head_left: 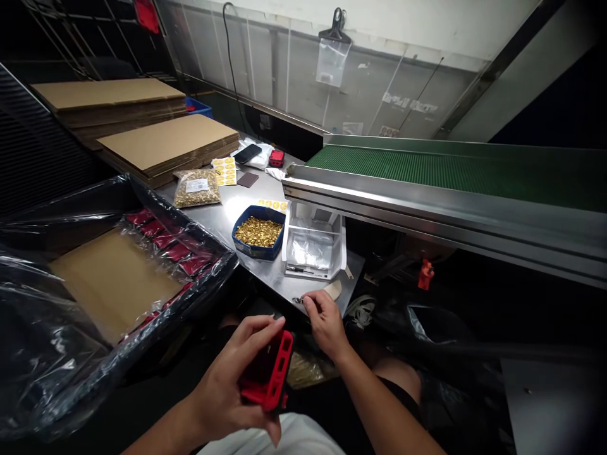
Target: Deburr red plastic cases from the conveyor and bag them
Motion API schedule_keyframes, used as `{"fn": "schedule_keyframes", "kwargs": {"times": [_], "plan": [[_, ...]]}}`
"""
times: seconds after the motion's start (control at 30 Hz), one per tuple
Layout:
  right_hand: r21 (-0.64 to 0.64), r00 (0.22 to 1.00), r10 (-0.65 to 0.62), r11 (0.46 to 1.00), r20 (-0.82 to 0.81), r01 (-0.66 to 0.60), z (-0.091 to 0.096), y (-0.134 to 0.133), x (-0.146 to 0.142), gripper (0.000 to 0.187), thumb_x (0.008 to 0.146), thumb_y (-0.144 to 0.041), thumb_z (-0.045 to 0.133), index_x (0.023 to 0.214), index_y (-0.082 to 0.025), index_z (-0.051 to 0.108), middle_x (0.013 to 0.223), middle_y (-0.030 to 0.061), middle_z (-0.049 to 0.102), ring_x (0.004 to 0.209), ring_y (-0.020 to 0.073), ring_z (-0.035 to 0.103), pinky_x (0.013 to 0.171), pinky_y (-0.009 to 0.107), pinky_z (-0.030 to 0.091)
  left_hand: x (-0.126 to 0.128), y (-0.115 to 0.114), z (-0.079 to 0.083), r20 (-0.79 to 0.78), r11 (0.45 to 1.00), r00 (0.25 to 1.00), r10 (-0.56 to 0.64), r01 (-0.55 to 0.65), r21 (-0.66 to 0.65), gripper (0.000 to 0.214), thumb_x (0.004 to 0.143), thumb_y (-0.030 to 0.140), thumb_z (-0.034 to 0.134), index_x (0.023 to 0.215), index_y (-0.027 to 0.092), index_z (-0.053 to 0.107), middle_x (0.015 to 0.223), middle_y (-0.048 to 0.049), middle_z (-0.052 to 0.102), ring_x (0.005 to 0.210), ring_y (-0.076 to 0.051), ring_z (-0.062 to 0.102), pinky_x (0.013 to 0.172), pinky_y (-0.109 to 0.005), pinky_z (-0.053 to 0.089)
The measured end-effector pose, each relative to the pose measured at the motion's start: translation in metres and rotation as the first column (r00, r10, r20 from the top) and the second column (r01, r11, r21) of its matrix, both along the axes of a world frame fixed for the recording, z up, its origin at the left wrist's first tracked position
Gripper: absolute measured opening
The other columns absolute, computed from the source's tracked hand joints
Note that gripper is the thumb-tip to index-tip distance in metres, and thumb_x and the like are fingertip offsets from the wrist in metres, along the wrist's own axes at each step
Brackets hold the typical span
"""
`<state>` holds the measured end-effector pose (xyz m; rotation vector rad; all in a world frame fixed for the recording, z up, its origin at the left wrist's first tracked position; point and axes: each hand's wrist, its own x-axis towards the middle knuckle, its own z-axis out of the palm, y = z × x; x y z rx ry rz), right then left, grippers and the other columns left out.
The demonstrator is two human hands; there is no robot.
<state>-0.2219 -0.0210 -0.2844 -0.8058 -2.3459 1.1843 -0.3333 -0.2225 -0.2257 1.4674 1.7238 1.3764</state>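
Observation:
My left hand (237,373) is closed around a red plastic case (277,373) with a row of slots along its side. I hold it low in front of my lap, and its dark inside is hard to make out. At the table's near edge, my right hand (326,319) pinches its thumb and fingers together beside a few small dark pieces (297,300). Whether one of those sits between the fingertips is too small to tell. Just behind that hand lies a flat beige piece (334,290).
A blue bin (258,251) of small gold-coloured parts stands beside a white tray (339,256) holding clear bags. At left, a lined box (227,268) contains red packets. Cardboard stacks (171,142) stand behind. A green conveyor (403,174) extends right.

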Motion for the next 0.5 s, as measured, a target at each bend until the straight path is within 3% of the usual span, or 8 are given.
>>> {"fn": "schedule_keyframes", "kwargs": {"times": [0.1, 0.2, 0.3, 0.4, 0.5], "plan": [[-0.232, 0.992, -0.076, 0.971, -0.101, 0.051, 0.031, -0.009, 0.013, 0.026, 0.093, -0.042, 0.051, 0.099, -0.021, 0.065, 0.086, 0.0031, 0.061, 0.077, 0.0138, 0.058, 0.070, 0.027, 0.050, 0.000, 0.002, 0.004, -0.129, 1.000, 0.991, -0.020, 0.023, 0.021, 0.099, 0.067, 0.058, 0.082, 0.146, 0.023, 0.035, 0.136, -0.0146, 0.034, 0.129, -0.036, 0.039, 0.114, -0.046, 0.038], [-0.577, 0.948, -0.229, 0.814, -0.219, 0.064, 0.058, -0.015, 0.024, 0.038, 0.078, -0.038, 0.073, 0.109, -0.021, 0.061, 0.078, 0.0001, 0.061, 0.067, 0.0113, 0.056, 0.061, 0.023, 0.049, 0.002, 0.008, 0.013, -0.203, 0.998, 0.979, -0.025, 0.038, 0.057, 0.085, 0.075, 0.037, 0.081, 0.144, 0.017, 0.035, 0.136, -0.0150, 0.034, 0.133, -0.035, 0.035, 0.120, -0.050, 0.027], [-0.703, 0.916, -0.258, 0.710, -0.306, -0.035, 0.080, -0.021, 0.033, 0.034, 0.072, -0.036, 0.079, 0.099, -0.020, 0.065, 0.071, -0.0011, 0.064, 0.061, 0.0085, 0.058, 0.056, 0.018, 0.049, 0.005, 0.012, 0.022, -0.245, 0.997, 0.969, -0.017, 0.035, 0.071, 0.078, 0.075, 0.020, 0.073, 0.143, 0.013, 0.035, 0.139, -0.0159, 0.031, 0.135, -0.034, 0.032, 0.122, -0.052, 0.020], [-0.704, 0.907, -0.226, 0.702, -0.356, -0.101, 0.095, -0.031, 0.042, 0.031, 0.075, -0.035, 0.077, 0.102, -0.022, 0.066, 0.090, 0.0050, 0.073, 0.072, 0.0131, 0.068, 0.067, 0.022, 0.058, 0.007, 0.013, 0.028, -0.271, 0.997, 0.962, -0.019, 0.040, 0.072, 0.077, 0.073, 0.011, 0.065, 0.144, 0.012, 0.033, 0.140, -0.0159, 0.030, 0.137, -0.034, 0.030, 0.124, -0.053, 0.014], [-0.624, 0.921, -0.173, 0.776, -0.348, -0.090, 0.103, -0.040, 0.049, 0.031, 0.078, -0.030, 0.075, 0.106, -0.023, 0.065, 0.099, 0.0076, 0.074, 0.082, 0.0177, 0.071, 0.076, 0.029, 0.061, 0.007, 0.012, 0.030, -0.285, 0.997, 0.958, -0.017, 0.039, 0.070, 0.076, 0.073, 0.010, 0.062, 0.143, 0.010, 0.034, 0.140, -0.0159, 0.031, 0.137, -0.034, 0.030, 0.124, -0.053, 0.013]]}}
